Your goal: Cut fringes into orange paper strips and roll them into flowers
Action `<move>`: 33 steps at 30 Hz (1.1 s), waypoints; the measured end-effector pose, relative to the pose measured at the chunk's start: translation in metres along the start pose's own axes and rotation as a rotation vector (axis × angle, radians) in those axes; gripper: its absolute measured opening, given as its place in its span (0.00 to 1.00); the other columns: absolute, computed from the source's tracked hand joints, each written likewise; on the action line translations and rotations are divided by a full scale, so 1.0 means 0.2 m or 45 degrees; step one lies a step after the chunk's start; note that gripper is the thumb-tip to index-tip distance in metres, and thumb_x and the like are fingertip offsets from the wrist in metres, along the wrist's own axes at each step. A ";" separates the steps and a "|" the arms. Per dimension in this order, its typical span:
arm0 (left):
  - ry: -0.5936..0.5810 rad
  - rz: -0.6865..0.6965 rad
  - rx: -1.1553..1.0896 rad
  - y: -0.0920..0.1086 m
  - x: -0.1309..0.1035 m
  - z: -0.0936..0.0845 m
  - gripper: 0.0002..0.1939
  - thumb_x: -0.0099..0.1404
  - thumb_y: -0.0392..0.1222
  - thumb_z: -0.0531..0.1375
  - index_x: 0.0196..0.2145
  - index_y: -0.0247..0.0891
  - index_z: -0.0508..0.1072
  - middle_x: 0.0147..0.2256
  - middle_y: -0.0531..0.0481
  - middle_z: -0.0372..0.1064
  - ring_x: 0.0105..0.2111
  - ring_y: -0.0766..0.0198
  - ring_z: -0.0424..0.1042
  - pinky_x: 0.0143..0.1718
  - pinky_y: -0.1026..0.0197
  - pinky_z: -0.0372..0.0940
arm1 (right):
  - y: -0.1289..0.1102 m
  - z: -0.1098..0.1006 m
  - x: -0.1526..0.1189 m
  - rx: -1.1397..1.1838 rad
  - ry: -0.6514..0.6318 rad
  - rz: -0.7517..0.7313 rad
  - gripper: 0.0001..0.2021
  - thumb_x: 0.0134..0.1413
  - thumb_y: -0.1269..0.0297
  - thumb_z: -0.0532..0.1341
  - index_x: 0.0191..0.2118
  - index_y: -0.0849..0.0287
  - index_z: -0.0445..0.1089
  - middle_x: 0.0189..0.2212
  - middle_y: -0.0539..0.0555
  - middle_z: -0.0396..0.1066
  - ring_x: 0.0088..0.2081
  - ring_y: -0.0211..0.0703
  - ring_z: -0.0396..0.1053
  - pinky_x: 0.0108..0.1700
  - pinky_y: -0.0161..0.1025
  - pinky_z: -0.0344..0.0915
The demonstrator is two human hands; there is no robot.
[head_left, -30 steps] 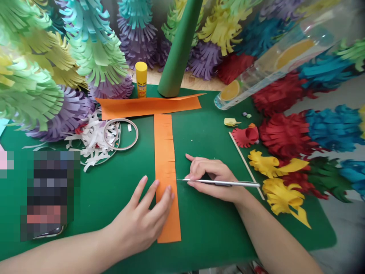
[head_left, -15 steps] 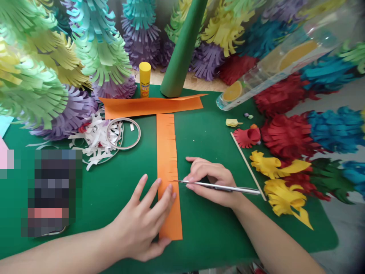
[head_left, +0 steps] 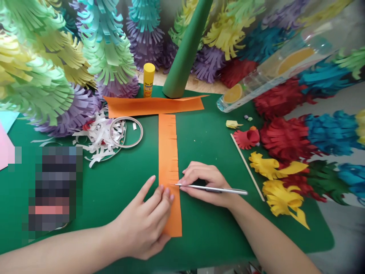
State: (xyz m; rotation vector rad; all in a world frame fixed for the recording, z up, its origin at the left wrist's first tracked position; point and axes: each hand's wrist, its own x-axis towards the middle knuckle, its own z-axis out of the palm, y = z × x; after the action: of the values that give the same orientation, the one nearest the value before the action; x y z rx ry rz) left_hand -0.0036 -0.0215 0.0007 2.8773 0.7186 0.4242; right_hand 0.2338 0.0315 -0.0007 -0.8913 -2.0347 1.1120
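Green mat (head_left: 205,232) under work, fringed paper (head_left: 111,57) massed behind and at right. Green cone (head_left: 182,57) stands by glue stick (head_left: 148,82). Orange strip (head_left: 167,152) lies mid-mat, right edge slit. Left hand (head_left: 148,219) pins strip with fingertips; right hand (head_left: 205,177) pinches silver cutting tool (head_left: 226,189), tip just moved inward from edge (another slit apparently underway, lowest in row).
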 end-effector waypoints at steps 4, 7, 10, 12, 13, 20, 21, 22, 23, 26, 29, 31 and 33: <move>-0.012 0.008 0.010 0.00 0.00 0.00 0.28 0.66 0.50 0.51 0.53 0.24 0.69 0.51 0.37 0.69 0.53 0.46 0.64 0.66 0.38 0.33 | 0.00 0.00 0.00 -0.010 -0.026 -0.007 0.06 0.51 0.74 0.66 0.33 0.58 0.71 0.30 0.52 0.78 0.32 0.39 0.74 0.39 0.40 0.70; -0.031 -0.002 0.007 0.00 0.00 -0.01 0.28 0.66 0.51 0.51 0.54 0.25 0.69 0.52 0.37 0.68 0.53 0.47 0.64 0.65 0.37 0.31 | -0.01 0.00 -0.01 -0.024 -0.060 -0.020 0.05 0.53 0.74 0.65 0.34 0.58 0.70 0.31 0.52 0.78 0.33 0.38 0.74 0.41 0.40 0.70; -0.081 -0.011 0.012 0.00 0.00 0.00 0.28 0.67 0.51 0.50 0.55 0.27 0.68 0.52 0.38 0.68 0.53 0.48 0.63 0.65 0.36 0.28 | -0.03 0.00 -0.01 -0.072 -0.066 -0.022 0.03 0.55 0.74 0.63 0.34 0.59 0.70 0.30 0.53 0.77 0.31 0.38 0.73 0.41 0.41 0.69; -0.110 -0.016 0.017 0.00 0.00 0.00 0.28 0.67 0.52 0.49 0.55 0.27 0.68 0.52 0.38 0.68 0.53 0.48 0.63 0.65 0.36 0.26 | -0.04 0.00 0.00 -0.113 -0.064 -0.029 0.03 0.56 0.74 0.62 0.33 0.59 0.69 0.28 0.52 0.76 0.30 0.38 0.72 0.40 0.40 0.68; -0.120 -0.016 0.019 0.00 0.01 0.00 0.29 0.67 0.52 0.49 0.55 0.27 0.68 0.52 0.38 0.68 0.53 0.48 0.63 0.65 0.36 0.26 | -0.05 0.00 0.00 -0.126 -0.072 -0.034 0.04 0.56 0.74 0.62 0.33 0.59 0.69 0.28 0.52 0.76 0.29 0.37 0.72 0.40 0.40 0.68; -0.149 -0.026 0.068 0.01 0.01 -0.01 0.28 0.67 0.53 0.49 0.55 0.31 0.69 0.51 0.42 0.69 0.53 0.49 0.62 0.65 0.37 0.24 | -0.06 -0.05 0.00 -0.152 -0.142 -0.006 0.04 0.57 0.73 0.61 0.32 0.59 0.68 0.29 0.53 0.76 0.30 0.38 0.71 0.35 0.38 0.65; -0.147 -0.027 0.071 0.01 0.01 -0.01 0.27 0.67 0.53 0.48 0.54 0.31 0.69 0.51 0.42 0.69 0.53 0.49 0.62 0.65 0.37 0.23 | -0.06 -0.06 0.00 -0.149 -0.149 0.007 0.04 0.57 0.73 0.61 0.31 0.59 0.68 0.28 0.53 0.76 0.30 0.38 0.71 0.35 0.38 0.66; -0.143 -0.026 0.071 0.01 0.01 0.00 0.27 0.67 0.53 0.48 0.54 0.31 0.69 0.51 0.43 0.69 0.53 0.49 0.62 0.65 0.37 0.23 | -0.07 -0.07 0.00 -0.150 -0.159 0.024 0.05 0.57 0.73 0.61 0.31 0.59 0.68 0.28 0.53 0.75 0.30 0.38 0.71 0.36 0.38 0.66; -0.138 -0.025 0.069 0.01 0.01 0.00 0.28 0.67 0.53 0.48 0.54 0.30 0.69 0.50 0.42 0.69 0.53 0.49 0.62 0.65 0.37 0.24 | -0.07 -0.08 0.00 -0.155 -0.173 0.044 0.05 0.57 0.73 0.61 0.31 0.59 0.68 0.28 0.53 0.75 0.30 0.38 0.71 0.37 0.38 0.67; -0.130 -0.022 0.062 0.00 0.01 0.00 0.28 0.67 0.53 0.49 0.54 0.30 0.69 0.50 0.42 0.69 0.52 0.49 0.62 0.65 0.36 0.24 | -0.08 -0.11 -0.01 -0.170 -0.200 0.093 0.05 0.57 0.73 0.61 0.30 0.59 0.68 0.27 0.53 0.75 0.29 0.38 0.71 0.42 0.40 0.69; -0.120 -0.025 0.058 0.00 0.01 0.00 0.28 0.67 0.53 0.50 0.54 0.30 0.69 0.50 0.42 0.69 0.52 0.49 0.62 0.65 0.36 0.24 | -0.08 -0.14 -0.01 -0.147 -0.203 0.114 0.06 0.56 0.73 0.61 0.29 0.58 0.68 0.26 0.53 0.75 0.29 0.38 0.71 0.44 0.41 0.71; -0.117 -0.026 0.054 0.00 0.01 0.00 0.27 0.67 0.53 0.50 0.54 0.30 0.70 0.50 0.42 0.69 0.52 0.49 0.63 0.65 0.36 0.25 | -0.07 -0.16 -0.02 -0.118 -0.199 0.130 0.06 0.55 0.73 0.61 0.28 0.58 0.69 0.26 0.52 0.75 0.29 0.38 0.71 0.46 0.43 0.72; -0.110 -0.023 0.047 0.00 0.01 0.00 0.27 0.66 0.53 0.51 0.54 0.31 0.70 0.49 0.42 0.69 0.52 0.49 0.63 0.65 0.36 0.25 | -0.05 -0.17 -0.02 -0.053 -0.190 0.141 0.06 0.54 0.74 0.62 0.28 0.58 0.69 0.25 0.52 0.75 0.29 0.38 0.71 0.46 0.43 0.72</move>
State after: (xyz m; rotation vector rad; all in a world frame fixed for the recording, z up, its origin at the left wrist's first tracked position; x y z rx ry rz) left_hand -0.0020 -0.0203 0.0015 2.9002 0.7447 0.2859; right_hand 0.2594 0.0396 0.0209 -0.9785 -2.1584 1.2325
